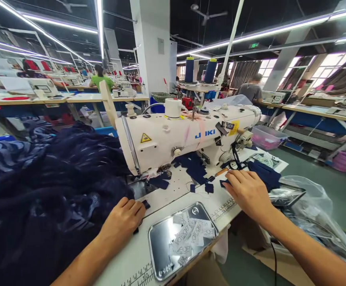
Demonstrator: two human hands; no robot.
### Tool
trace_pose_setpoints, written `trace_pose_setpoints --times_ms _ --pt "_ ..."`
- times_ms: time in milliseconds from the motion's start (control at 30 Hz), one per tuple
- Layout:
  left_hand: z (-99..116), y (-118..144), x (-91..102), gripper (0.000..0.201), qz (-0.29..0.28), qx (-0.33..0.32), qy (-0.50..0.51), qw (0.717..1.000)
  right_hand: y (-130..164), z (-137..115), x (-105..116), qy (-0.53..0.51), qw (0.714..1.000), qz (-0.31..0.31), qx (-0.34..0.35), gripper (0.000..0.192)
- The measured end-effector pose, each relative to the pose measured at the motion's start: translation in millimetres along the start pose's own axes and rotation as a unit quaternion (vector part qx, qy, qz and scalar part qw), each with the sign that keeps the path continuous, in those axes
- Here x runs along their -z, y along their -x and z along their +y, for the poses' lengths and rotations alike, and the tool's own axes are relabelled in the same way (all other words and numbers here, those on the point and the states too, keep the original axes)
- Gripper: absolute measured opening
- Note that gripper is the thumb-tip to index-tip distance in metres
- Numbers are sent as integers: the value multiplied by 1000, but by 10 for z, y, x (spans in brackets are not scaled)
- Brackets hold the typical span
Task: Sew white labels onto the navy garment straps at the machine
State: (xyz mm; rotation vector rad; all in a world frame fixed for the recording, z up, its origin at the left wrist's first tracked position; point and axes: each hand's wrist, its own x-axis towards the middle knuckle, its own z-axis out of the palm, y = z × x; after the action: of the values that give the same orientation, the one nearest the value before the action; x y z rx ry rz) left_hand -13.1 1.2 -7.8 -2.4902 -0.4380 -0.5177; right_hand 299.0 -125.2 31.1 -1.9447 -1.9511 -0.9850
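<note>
A white sewing machine (164,135) stands across the table in front of me. My left hand (128,214) lies left of the needle area, its fingers curled down on the edge of the navy fabric (80,190). A small dark scrap (146,204) shows by its fingertips. My right hand (247,194) is over the table's right side, thumb and fingers closed at a small navy fabric piece (223,183), partly hidden by the hand. Just beyond its fingertips lies an orange-handled tool (221,172). More navy pieces (195,169) are scattered under the machine arm.
A metal tray (161,254) with printed labels (191,236) rests at the table's front edge. Folded navy cloth (264,172) and a second tray (290,192) are at the right. Thread cones (189,70) stand behind. Two people sit farther back.
</note>
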Motion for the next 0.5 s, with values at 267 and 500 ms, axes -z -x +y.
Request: trace_pose_setpoints --times_ms 267,500 --pt "8 -11 98 22 -37 9 7 999 -392 -278 -515 -86 990 -111 -12 5" --pt "12 7 75 24 -28 8 3 1000 -422 -353 -662 -58 990 -118 -46 10"
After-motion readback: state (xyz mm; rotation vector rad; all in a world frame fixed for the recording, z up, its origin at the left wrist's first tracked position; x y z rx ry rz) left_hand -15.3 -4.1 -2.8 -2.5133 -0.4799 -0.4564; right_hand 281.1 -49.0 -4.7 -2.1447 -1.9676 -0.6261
